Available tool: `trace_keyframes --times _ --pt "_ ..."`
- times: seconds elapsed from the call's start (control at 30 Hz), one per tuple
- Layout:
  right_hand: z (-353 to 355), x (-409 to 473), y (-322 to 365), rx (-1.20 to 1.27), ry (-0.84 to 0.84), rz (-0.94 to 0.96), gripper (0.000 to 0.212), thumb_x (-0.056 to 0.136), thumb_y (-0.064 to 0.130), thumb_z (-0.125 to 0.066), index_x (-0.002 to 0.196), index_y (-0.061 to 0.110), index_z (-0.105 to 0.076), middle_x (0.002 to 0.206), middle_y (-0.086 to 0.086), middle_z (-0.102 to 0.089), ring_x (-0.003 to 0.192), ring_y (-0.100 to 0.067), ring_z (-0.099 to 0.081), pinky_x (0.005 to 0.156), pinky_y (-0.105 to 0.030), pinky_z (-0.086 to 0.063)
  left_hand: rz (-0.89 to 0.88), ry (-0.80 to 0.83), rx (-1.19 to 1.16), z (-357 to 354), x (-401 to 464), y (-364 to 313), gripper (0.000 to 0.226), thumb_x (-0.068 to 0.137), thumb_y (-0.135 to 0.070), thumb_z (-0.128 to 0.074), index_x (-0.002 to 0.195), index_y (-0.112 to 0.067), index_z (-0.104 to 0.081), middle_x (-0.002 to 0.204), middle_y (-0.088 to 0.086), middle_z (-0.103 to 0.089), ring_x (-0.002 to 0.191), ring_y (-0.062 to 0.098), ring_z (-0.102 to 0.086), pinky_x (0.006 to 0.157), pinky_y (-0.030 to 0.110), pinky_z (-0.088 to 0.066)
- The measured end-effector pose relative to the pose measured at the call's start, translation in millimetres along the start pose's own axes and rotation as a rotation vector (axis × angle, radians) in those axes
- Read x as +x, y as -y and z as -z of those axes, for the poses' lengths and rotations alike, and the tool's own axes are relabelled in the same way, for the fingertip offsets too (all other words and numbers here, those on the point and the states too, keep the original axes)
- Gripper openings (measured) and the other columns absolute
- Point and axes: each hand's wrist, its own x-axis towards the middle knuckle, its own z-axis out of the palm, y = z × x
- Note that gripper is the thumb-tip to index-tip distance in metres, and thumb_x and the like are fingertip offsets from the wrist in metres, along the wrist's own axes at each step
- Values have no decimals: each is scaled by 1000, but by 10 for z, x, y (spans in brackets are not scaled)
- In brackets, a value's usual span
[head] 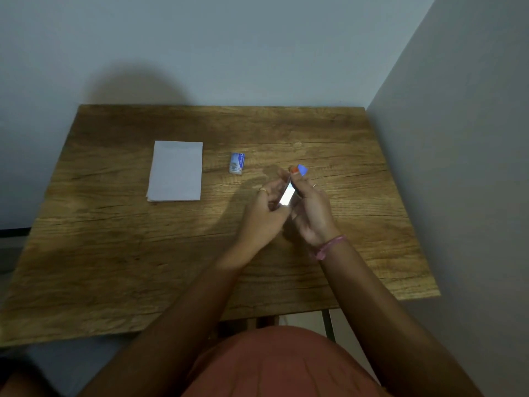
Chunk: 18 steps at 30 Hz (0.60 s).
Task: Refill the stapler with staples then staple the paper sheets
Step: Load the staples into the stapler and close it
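- Both hands hold the small blue-and-silver metal stapler (287, 193) in the air above the brown wood-grain worktop (143, 253), right of centre.
- Right hand (310, 213): fingers curled shut around the stapler body. Left hand (264, 216): fingers pinched on its silver side.
- Long axis runs near-to-far, tilted slightly right; blue end (302, 169) points away from the person.
- Can't tell whether the magazine is open.
- Risk: the sprung pusher snaps back, or the stapler slips out of a two-hand pinch.
- Farther left, the small blue-and-white staple box (238, 163) lies flat; staples inside could spill when it's opened.
- Far left, the white paper sheet stack (176, 171) is slightly fanned; misaligned stapling is likely.
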Motion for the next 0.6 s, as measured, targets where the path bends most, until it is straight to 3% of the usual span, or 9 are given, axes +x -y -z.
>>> trace_keyframes --times 0.1,0.17,0.37,0.6 --pt "11 48 18 73 -13 -38 29 95 20 -56 116 0 -60 115 -14 -67 103 -23 -67 100 -50 -46 15 -43 -81 5 -17 87 31 86 -15 -65 116 -20 -60 106 -7 -68 100 5 -64 75 14 -45" --pt "14 69 22 129 -15 -53 18 96 14 -54 109 5 -61 114 -12 -68 100 -18 -69 99 -45 -48 0 -53 -100 1 -23 123 28 86 -14 -66 114 -15 -64 107 -4 -70 99 5 -65 77 15 -47" --pt "-6 54 -7 166 -52 -49 15 95 8 -54 108 7 -61 102 -7 -72 92 -13 -72 81 -32 -56 -25 -51 -131 24 -20 168 25 85 -4 -66 110 -10 -67 96 -3 -70 89 1 -66 80 14 -50" --pt "-36 45 -65 120 -64 14 15 94 13 -59 107 7 -61 113 -11 -70 103 -15 -69 93 -38 -49 -21 -57 -146 49 -30 184 22 86 -9 -67 106 -17 -68 90 -19 -67 81 -16 -62 70 1 -43"
